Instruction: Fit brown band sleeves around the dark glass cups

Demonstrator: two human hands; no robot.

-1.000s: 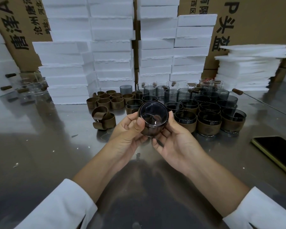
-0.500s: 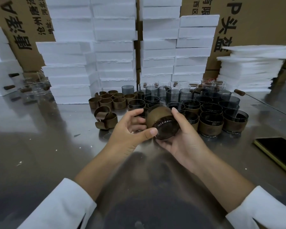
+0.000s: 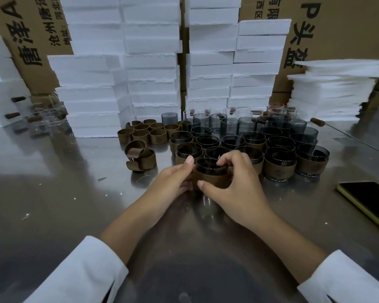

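A dark glass cup with a brown band sleeve (image 3: 210, 174) stands upright on the steel table, just in front of the group of sleeved cups (image 3: 278, 160). My left hand (image 3: 171, 182) holds its left side, thumb up at the rim. My right hand (image 3: 234, 184) grips it from the right, fingers curled over the rim and thumb on the sleeve. Bare dark cups (image 3: 228, 125) stand behind the sleeved ones. Empty brown sleeves (image 3: 149, 132) sit to the left, with loose ones (image 3: 140, 157) nearer me.
White foam blocks (image 3: 151, 62) are stacked along the back, with cardboard boxes (image 3: 337, 29) behind. Thin foam sheets (image 3: 333, 90) pile at the right. A phone (image 3: 368, 200) lies at the right edge. Clear glasses (image 3: 48, 119) stand at far left.
The cup was held up tilted, first mouth toward me, then bottom toward me. Now it stands upright on the table in front of the sleeved cups, both hands still on it.
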